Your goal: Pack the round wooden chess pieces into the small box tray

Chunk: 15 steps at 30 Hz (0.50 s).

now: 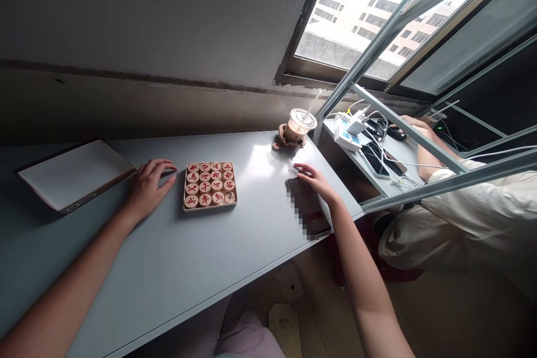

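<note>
A shallow box of Chinese chess pieces (211,185) lies on the grey table, its round wooden discs in rows with red characters facing up. To its left, my left hand (151,182) rests near the tabletop, fingers apart, holding nothing. Beyond that hand is a white box lid (79,173), tilted to the view, with its inner side up. My right hand (314,179) is over the upper end of a dark smartphone (309,207), its fingers stretched out; whether they touch the phone is unclear.
At the back right corner stands a lidded drink cup (298,126) with a straw, in a brown holder; a small round piece (276,146) lies beside it. Past a metal frame (409,126), a neighbouring desk carries a power strip (348,133) and cables. Another person's arm (425,145) rests there.
</note>
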### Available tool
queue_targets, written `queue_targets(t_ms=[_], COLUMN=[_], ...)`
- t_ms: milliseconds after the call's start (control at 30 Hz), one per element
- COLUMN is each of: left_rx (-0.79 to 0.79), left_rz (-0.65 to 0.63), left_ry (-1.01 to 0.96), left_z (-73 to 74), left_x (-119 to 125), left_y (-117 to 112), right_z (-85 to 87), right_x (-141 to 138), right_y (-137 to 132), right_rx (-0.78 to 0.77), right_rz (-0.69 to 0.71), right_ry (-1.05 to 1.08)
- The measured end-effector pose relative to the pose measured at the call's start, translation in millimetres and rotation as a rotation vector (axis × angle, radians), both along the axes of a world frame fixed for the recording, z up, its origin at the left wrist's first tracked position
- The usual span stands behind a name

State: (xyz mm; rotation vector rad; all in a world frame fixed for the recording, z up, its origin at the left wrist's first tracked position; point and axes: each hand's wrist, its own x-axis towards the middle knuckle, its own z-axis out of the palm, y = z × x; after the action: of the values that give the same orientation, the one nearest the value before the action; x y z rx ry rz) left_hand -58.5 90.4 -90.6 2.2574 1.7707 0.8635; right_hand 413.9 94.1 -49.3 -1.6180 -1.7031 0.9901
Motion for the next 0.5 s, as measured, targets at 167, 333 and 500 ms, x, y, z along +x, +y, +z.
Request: queue_targets(t_ms=[167, 333, 500], left_rx=[-0.003, -0.013, -0.006], left_rz=[0.001, 0.001, 0.009], left_ry=[-0.002, -0.028, -0.029], left_z=[0.9, 0.2, 0.0], left_x=[0, 0, 1], left_y=[-1, -1, -1], right_z=[6.5, 18.9, 17.5], right_x=[16, 30, 25], right_y=[-13, -38, -49], right_rx=[-0.098, -0.18, -0.146], right_rz=[0.117, 0.135, 0.046], right_ry=[0.012, -0.004, 0.015])
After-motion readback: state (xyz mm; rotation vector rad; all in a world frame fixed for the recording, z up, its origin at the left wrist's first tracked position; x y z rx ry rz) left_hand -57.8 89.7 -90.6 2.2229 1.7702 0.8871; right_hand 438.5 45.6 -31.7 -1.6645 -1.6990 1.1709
